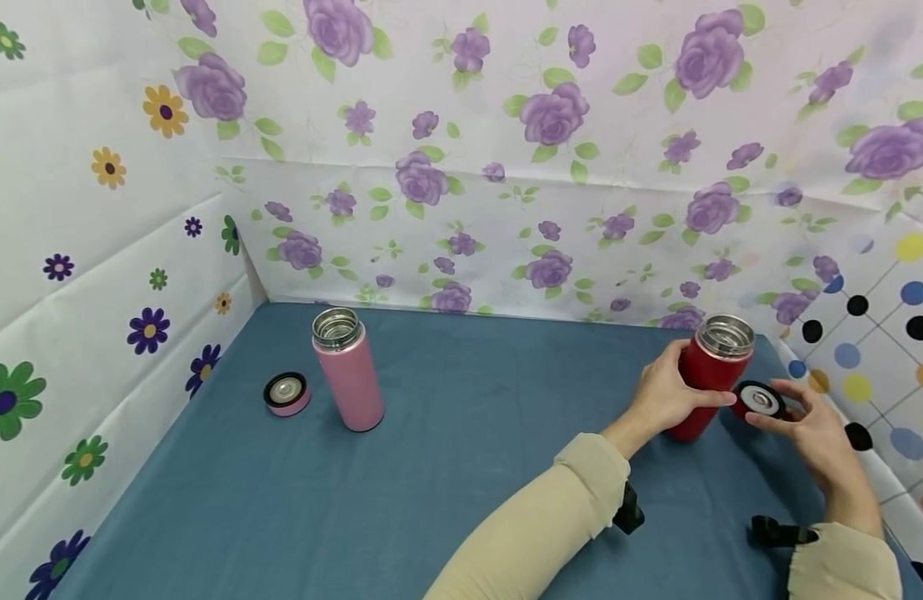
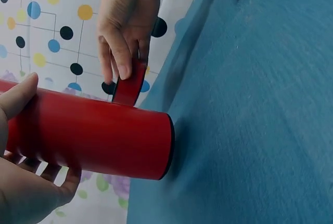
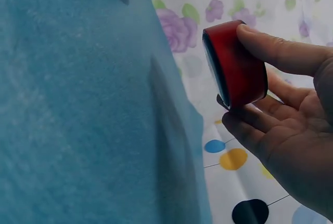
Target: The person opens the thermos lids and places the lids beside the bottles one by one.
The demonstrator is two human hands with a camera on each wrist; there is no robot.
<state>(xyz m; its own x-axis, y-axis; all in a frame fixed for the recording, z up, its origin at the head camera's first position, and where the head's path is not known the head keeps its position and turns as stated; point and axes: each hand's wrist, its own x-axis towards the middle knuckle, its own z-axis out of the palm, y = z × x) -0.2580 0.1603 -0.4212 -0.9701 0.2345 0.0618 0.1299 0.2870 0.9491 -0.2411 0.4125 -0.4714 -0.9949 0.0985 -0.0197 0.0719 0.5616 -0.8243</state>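
Note:
On the right side of the table, my left hand (image 1: 667, 392) grips a red thermos bottle (image 1: 707, 375) around its body. The bottle's mouth is uncovered and shows a steel rim; its base (image 2: 169, 146) is close to the blue cloth in the left wrist view. Just right of the bottle, my right hand (image 1: 817, 429) pinches a red lid (image 1: 760, 399) by its side, between thumb and fingers. The lid's pale inner face is turned upward in the head view. In the right wrist view the lid (image 3: 237, 63) is held above the cloth.
A pink thermos bottle (image 1: 349, 375) stands uncapped on the left of the blue-clothed table (image 1: 461, 467). Beside it lies its pink lid (image 1: 286, 393), inner side up. Patterned sheets (image 1: 476, 208) wall the table at the back, left and right, the right one close to my right hand.

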